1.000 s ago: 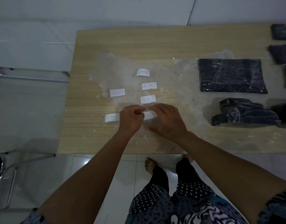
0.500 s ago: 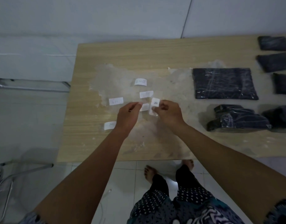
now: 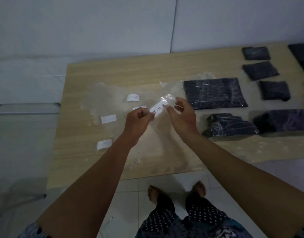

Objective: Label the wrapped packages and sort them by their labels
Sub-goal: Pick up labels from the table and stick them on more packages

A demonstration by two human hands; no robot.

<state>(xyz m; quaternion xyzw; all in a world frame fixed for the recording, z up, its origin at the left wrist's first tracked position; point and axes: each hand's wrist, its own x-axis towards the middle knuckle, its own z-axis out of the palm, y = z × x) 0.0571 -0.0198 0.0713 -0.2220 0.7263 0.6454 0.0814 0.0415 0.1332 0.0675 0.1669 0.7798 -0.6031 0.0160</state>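
Both hands hold one white paper label point(image 3: 158, 108) marked "TIMB", with clear tape on it, raised above the wooden table point(image 3: 113, 69). My left hand point(image 3: 137, 124) pinches its lower left end. My right hand point(image 3: 180, 117) pinches its upper right end, the other fingers spread. Other white labels lie on a clear plastic sheet point(image 3: 111, 93): one at the back point(image 3: 133, 97), one at the left point(image 3: 108, 119), one near the front left point(image 3: 104, 144). Another is partly hidden behind my left hand. Dark wrapped packages lie to the right, a large flat one point(image 3: 214, 92) nearest my right hand.
A lumpy wrapped package point(image 3: 228, 125) and a wide one point(image 3: 283, 121) lie on the table's right front. Three small dark packages point(image 3: 256, 53) point(image 3: 260, 70) point(image 3: 274, 90) sit in a column behind them. White wall behind. Bare feet point(image 3: 154, 193) on floor tiles below the table edge.
The label was lifted from the table and turned from upright to a slanted line between both hands. The hands rose and drew slightly apart. The camera tilted up and moved left.
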